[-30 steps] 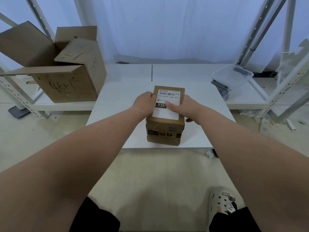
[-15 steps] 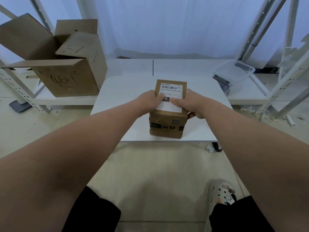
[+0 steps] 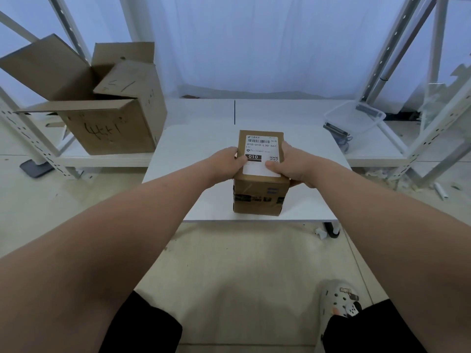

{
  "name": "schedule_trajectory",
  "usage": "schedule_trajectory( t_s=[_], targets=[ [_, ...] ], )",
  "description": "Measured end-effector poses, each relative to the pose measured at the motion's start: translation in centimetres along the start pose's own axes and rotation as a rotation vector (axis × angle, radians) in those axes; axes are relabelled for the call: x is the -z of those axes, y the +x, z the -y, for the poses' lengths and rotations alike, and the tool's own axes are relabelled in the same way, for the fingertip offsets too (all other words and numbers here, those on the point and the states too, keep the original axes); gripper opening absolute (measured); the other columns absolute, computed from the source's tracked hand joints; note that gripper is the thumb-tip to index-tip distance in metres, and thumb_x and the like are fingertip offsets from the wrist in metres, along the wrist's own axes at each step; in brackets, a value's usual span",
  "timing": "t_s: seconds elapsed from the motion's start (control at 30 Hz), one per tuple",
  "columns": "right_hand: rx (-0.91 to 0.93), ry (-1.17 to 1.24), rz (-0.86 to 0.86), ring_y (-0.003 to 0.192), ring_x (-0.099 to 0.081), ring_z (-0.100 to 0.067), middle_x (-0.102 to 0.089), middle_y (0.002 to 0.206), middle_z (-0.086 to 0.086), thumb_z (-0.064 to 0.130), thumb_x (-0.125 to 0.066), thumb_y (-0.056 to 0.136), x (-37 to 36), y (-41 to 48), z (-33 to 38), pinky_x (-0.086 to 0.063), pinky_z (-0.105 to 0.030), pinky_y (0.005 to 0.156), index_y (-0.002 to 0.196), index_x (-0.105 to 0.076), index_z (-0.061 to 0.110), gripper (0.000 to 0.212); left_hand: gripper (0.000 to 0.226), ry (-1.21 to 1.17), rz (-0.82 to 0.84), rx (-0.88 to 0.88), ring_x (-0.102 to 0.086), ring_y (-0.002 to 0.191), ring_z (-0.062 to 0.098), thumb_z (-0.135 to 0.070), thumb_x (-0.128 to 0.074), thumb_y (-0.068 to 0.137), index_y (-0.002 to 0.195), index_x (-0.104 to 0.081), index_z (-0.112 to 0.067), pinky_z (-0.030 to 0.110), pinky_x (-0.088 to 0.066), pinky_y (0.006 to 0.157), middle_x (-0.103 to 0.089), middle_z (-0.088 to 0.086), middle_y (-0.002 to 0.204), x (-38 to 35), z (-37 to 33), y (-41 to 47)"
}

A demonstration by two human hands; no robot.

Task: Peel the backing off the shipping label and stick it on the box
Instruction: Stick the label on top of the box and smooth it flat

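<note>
A small brown cardboard box (image 3: 257, 196) with black tape around it stands on the white table (image 3: 198, 138). A white shipping label (image 3: 261, 154) with a barcode and "010" lies flat on the box's top. My left hand (image 3: 226, 163) grips the box's left side, its thumb at the label's left edge. My right hand (image 3: 290, 165) holds the right side, with the thumb pressed on the label's lower right part. No backing sheet is visible.
A large open cardboard box (image 3: 102, 110) sits on a low shelf at the left. A clear plastic tub (image 3: 356, 121) rests on the shelf at the right. White metal rack posts (image 3: 390, 52) stand on both sides. My shoe (image 3: 341, 304) shows below.
Both thumbs have slid outward from the label's middle to its left and right edges. The camera view has shifted slightly; the box stays on the table.
</note>
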State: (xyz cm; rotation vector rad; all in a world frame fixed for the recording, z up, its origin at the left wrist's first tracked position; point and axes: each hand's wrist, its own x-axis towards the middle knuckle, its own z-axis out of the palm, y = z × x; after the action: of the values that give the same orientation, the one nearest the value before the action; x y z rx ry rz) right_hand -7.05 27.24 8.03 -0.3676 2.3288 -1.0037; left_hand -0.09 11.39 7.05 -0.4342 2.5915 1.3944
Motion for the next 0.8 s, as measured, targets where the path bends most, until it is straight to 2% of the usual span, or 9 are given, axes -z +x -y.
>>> schedule_trajectory(
  t_s=[0.1,0.17,0.23,0.3,0.37,0.47,0.67,0.73,0.8],
  targets=[
    [0.047,-0.089,-0.043,0.099,-0.061,-0.027,-0.053,0.126,-0.007,0.032,-0.056,0.091,-0.6,-0.6,0.2,-0.06,-0.046,0.072,0.139,-0.028,0.021,0.058,0.022,-0.1,0.127,-0.055,-0.059,0.089,0.004,-0.024,-0.056,0.094,0.116,-0.051,-0.026,0.011,-0.048,0.073,-0.061,-0.009,0.104,0.1,-0.1,-0.5],
    [0.041,-0.073,-0.005,0.1,-0.062,-0.026,-0.054,0.122,-0.004,0.035,-0.064,0.084,-0.5,-1.1,0.2,-0.06,-0.049,0.073,0.137,-0.029,0.021,0.064,0.022,-0.125,0.178,-0.044,-0.059,0.091,0.006,-0.02,-0.061,0.091,0.109,-0.052,-0.029,0.017,-0.049,0.082,-0.063,-0.009,0.104,0.4,-0.2,-0.5],
    [0.024,-0.048,0.048,0.102,-0.061,-0.024,-0.054,0.124,-0.002,0.03,-0.069,0.083,0.1,-1.3,0.3,-0.059,-0.05,0.075,0.137,-0.03,0.023,0.067,0.028,-0.146,0.216,0.002,-0.058,0.101,0.016,-0.018,-0.063,0.089,0.115,-0.052,-0.023,0.028,-0.047,0.091,-0.062,0.0,0.118,0.8,-0.2,-0.5],
    [0.012,-0.022,0.099,0.104,-0.059,-0.022,-0.053,0.125,0.001,0.023,-0.07,0.083,0.6,-1.5,0.2,-0.058,-0.05,0.079,0.138,-0.028,0.026,0.07,0.036,-0.143,0.264,0.037,-0.057,0.105,0.015,-0.016,-0.063,0.089,0.121,-0.048,-0.023,0.029,-0.047,0.088,-0.06,-0.004,0.119,1.4,-0.1,-0.4],
    [0.001,0.014,0.143,0.106,-0.058,-0.021,-0.054,0.117,0.006,0.017,-0.071,0.083,1.0,-1.7,0.1,-0.057,-0.048,0.083,0.142,-0.023,0.03,0.078,0.042,-0.137,0.318,0.04,-0.056,0.105,0.01,-0.015,-0.063,0.089,0.126,-0.045,-0.026,0.026,-0.049,0.083,-0.057,-0.009,0.118,1.8,-0.1,-0.5],
    [-0.01,0.081,0.205,0.108,-0.058,-0.023,-0.055,0.106,0.008,0.007,-0.067,0.085,1.6,-1.7,-0.2,-0.055,-0.048,0.088,0.148,-0.012,0.032,0.087,0.05,-0.133,0.374,0.046,-0.055,0.109,0.008,-0.012,-0.062,0.089,0.133,-0.042,-0.027,0.025,-0.049,0.084,-0.054,-0.009,0.126,2.2,0.0,-0.6],
    [-0.05,0.22,0.296,0.108,-0.06,-0.023,-0.057,0.129,-0.004,-0.007,-0.052,0.09,2.0,-1.8,-0.7,-0.055,-0.045,0.086,0.148,0.002,0.039,0.092,0.046,-0.147,0.427,0.066,-0.051,0.121,0.015,-0.001,-0.05,0.094,0.131,-0.043,-0.027,0.025,-0.047,0.094,-0.051,-0.007,0.135,2.5,0.0,-0.9],
    [-0.05,0.244,0.279,0.112,-0.059,-0.024,-0.055,0.13,-0.004,-0.003,-0.052,0.092,2.0,-1.8,-0.6,-0.053,-0.046,0.088,0.148,-0.002,0.039,0.086,0.045,-0.164,0.394,0.083,-0.052,0.12,0.015,0.003,-0.044,0.095,0.133,-0.045,-0.022,0.024,-0.046,0.094,-0.052,-0.003,0.135,2.3,-0.2,-1.0],
    [-0.04,0.199,0.243,0.112,-0.059,-0.024,-0.056,0.127,0.0,0.01,-0.06,0.09,1.7,-1.9,-0.5,-0.054,-0.048,0.089,0.145,-0.014,0.038,0.077,0.044,-0.197,0.338,0.096,-0.053,0.115,0.015,0.004,-0.039,0.094,0.132,-0.048,-0.017,0.025,-0.046,0.096,-0.056,-0.001,0.132,2.1,-0.4,-1.0]
  ],
)
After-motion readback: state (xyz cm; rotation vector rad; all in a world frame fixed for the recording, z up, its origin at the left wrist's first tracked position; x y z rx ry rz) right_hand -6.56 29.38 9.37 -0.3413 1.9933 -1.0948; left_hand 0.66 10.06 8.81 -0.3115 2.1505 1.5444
